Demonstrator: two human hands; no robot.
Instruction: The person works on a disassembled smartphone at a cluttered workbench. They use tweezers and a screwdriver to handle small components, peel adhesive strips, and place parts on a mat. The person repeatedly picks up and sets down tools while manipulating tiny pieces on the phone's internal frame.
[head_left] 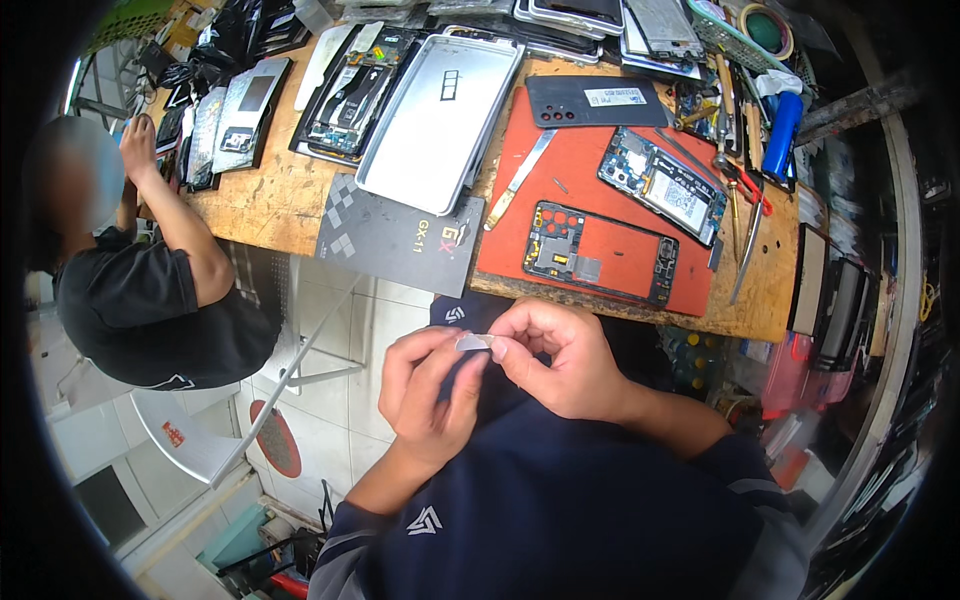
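My left hand [425, 395] and my right hand [550, 365] are raised above my lap, just below the table edge, both with fingers closed on a small translucent piece [473, 342]. Beyond them, an orange mat [545, 180] bears an opened phone frame [600, 255], a phone body with exposed board and battery [660, 185], a dark back cover [585, 100] and a flat metal blade tool [520, 180].
A co-worker [160, 310] works at the left beside a metal chair [185, 445]. The wooden table [250, 205] holds a silver tray [430, 115], a dark box [385, 235], stacked phone parts [365, 90], tools [750, 190] and a blue cylinder [782, 135].
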